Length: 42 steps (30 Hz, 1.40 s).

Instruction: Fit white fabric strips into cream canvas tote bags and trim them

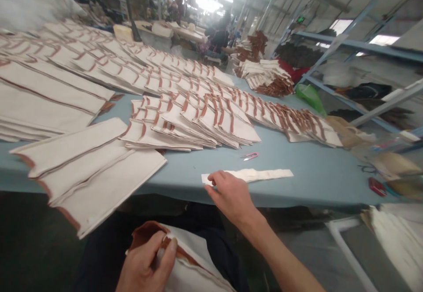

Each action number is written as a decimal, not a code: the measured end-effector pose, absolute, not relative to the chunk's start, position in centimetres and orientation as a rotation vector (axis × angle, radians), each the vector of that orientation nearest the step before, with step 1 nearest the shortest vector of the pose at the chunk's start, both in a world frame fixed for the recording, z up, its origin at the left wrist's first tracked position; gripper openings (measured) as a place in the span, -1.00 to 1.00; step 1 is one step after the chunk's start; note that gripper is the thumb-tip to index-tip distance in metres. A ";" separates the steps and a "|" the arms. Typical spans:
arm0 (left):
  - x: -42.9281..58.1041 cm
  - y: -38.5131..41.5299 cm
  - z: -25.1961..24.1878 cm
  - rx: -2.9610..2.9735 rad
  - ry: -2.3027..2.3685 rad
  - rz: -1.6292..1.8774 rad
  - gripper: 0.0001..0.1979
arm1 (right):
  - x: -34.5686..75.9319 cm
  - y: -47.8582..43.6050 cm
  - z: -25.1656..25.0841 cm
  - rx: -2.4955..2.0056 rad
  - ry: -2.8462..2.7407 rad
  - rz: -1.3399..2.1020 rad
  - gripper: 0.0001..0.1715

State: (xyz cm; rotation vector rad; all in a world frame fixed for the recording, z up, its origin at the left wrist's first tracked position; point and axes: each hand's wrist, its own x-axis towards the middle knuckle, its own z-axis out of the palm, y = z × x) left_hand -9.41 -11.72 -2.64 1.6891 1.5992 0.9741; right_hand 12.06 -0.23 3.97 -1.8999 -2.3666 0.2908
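Observation:
Near my lap, my left hand pinches the edge of a cream fabric panel with brown lining at its opening. The panel's lower part runs out of the picture. My right hand reaches over the table's front edge, thumb and fingers closed at the left end of a narrow white strip that lies flat. Just beyond the strip lie small thread snips with pink handles. To the left, a larger cream panel with brown seams overhangs the table edge.
Overlapping rows of cream and brown panels cover much of the blue-green table. More stacks stand at the back, beside a green bag. A red object lies at the right. Blue metal shelving rises there; a person sits far behind.

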 end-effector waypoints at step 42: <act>-0.6 -1.7 -1.1 2.273 1.569 0.115 -0.45 | 16.5 4.6 0.9 -1.506 -1.970 0.928 -0.77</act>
